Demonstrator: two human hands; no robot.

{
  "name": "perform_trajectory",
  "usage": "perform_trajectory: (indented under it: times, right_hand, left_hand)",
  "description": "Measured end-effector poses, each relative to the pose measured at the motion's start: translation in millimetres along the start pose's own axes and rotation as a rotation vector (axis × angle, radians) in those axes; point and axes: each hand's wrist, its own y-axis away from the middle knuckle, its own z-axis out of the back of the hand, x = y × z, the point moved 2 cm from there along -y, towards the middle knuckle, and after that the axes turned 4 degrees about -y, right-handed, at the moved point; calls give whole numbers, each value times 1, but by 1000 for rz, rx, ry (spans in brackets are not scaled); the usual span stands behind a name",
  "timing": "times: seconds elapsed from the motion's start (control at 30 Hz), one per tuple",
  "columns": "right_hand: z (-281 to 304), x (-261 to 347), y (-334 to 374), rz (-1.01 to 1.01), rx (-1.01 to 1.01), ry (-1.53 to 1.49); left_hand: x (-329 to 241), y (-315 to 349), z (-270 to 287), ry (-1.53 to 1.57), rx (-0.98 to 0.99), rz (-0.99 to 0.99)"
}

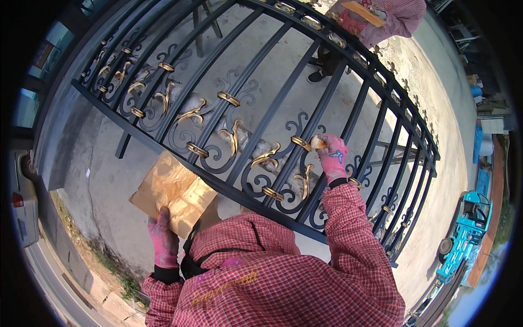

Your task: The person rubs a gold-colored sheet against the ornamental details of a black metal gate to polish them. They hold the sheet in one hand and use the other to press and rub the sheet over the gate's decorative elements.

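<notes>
My left hand (162,237), in a pink glove, grips the lower edge of a square cardboard piece (154,188) smeared with shiny gold paint. In my right hand (333,155), also gloved in pink, is a small tan sponge-like pad (318,143), whose exact kind I cannot make out. It is beside a gold collar (301,143) on a bar of the dark metal railing (267,117); whether they touch is hard to tell. Gold leaf-shaped ornaments (265,157) and dark scrolls (256,182) lie between the bars.
The railing lies raised across the space before me on stands (199,32). Across it another person (381,22) in a checked sleeve holds a brownish flat piece (364,13). A turquoise cargo vehicle (466,234) stands at the far right, and a pale vehicle (23,201) at the left.
</notes>
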Motion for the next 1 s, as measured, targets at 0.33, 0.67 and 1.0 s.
perform_trajectory:
  times: [0.33,0.67,1.0]
  right_hand:
    - [5,-6,2,122,91,-13]
    - [2,-9,12,-184,18,-79]
    - [-23,175,7,-207,99,-369]
  left_hand:
    - [3,5,-13,4,7,14]
    - [-3,3,-19,41,12,60]
    - [-32,-57,-14,67,174,157]
